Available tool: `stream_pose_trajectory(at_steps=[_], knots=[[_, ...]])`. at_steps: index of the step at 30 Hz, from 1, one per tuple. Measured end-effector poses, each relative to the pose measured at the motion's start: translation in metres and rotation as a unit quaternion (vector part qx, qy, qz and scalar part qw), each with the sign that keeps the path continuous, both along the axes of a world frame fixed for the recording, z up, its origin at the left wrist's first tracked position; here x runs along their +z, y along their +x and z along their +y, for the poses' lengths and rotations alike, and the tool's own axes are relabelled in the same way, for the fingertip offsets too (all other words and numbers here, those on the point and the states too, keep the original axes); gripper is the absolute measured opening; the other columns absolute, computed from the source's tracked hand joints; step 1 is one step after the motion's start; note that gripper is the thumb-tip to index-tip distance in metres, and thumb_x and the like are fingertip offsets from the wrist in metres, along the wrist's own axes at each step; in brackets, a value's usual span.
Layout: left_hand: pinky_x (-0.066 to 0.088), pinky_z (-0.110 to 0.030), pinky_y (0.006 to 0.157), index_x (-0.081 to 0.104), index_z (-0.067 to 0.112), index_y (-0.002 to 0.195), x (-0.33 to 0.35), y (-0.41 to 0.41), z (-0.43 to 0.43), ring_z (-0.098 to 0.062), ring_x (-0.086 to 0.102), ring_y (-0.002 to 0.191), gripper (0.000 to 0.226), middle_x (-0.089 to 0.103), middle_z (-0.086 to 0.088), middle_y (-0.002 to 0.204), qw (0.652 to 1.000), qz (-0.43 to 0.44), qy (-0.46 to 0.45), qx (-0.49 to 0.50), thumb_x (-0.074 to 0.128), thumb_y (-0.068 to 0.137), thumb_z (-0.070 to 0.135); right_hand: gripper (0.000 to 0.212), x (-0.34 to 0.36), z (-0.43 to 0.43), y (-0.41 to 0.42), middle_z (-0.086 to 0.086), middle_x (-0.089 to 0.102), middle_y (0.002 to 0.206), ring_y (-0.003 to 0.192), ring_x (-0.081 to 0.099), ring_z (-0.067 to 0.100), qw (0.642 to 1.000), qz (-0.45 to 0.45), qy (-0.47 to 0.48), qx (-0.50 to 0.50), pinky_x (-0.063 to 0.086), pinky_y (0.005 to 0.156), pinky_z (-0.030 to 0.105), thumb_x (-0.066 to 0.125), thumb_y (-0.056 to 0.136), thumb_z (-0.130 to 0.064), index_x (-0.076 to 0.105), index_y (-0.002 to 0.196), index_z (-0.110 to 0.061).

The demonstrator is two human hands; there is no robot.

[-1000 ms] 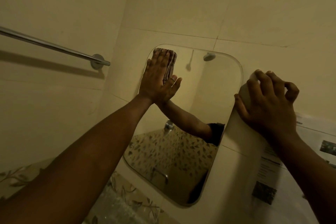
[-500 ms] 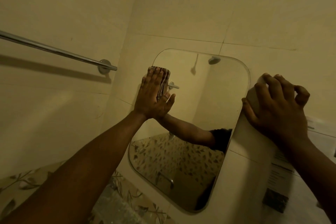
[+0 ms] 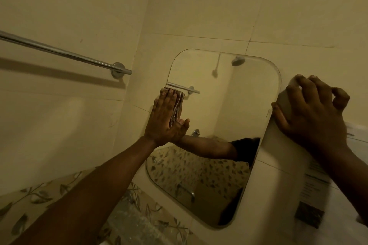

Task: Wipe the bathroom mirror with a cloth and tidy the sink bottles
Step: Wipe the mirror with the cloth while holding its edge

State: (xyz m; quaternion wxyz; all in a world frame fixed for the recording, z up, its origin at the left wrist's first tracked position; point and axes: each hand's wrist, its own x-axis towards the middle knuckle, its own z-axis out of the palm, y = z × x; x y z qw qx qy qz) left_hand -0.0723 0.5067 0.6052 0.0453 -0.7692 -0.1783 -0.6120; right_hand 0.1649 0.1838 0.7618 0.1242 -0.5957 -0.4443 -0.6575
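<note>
The tiled wall fills the view, with a patterned band low on the left. The mirror hangs on it, tall with rounded corners, just right of the room corner. A chrome rail runs along the side wall and ends near the mirror's upper left.

A white labelled bottle, as it appears to be, stands close to the camera and covers the mirror's right edge. The right hand grips its top, fingers curled over and thumb on the near side. The left hand lies flat on the glass at the mirror's left edge, about mid-height, fingers straight and together. Under them it presses the folded striped cloth, which shows only beside and beyond the fingers.

The step in hand looks like wiping the glass, and most of the pane lies to the right and below the cloth. To do it well, I would press evenly through the whole palm so the cloth does not slip out. Overlapping passes should run right to the rim. The bottle wants moving off the right edge before that side is wiped. No sink shows here, so the bottles are yet to be tidied.
</note>
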Motion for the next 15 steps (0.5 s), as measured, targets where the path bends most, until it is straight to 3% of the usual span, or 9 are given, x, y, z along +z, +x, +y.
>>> stream_pose_trajectory(at_steps=[10,15], knots=[[0.002,-0.058,0.135,-0.005,0.023,0.171,-0.065,-0.001,0.009,-0.028,-0.008,0.168,0.091,-0.009,-0.004,0.181,0.999,0.027,-0.031,-0.012,0.045,0.101,0.051,0.069,0.000,0.000,-0.001,0.024,0.043,0.151,0.145,0.035,0.043,1.000,0.012,-0.005,0.005,0.029,0.110,0.056,0.039,0.100,-0.056,0.048,0.138,0.000],[-0.002,-0.052,0.135,-0.008,0.025,0.171,-0.087,-0.003,0.006,-0.029,-0.009,0.168,0.091,-0.009,-0.004,0.181,0.998,0.046,-0.048,-0.010,0.042,0.102,0.056,0.068,0.000,-0.001,-0.002,0.024,0.044,0.150,0.144,0.037,0.043,1.000,-0.002,0.002,0.004,0.022,0.109,0.048,0.040,0.100,-0.055,0.049,0.138,0.001]])
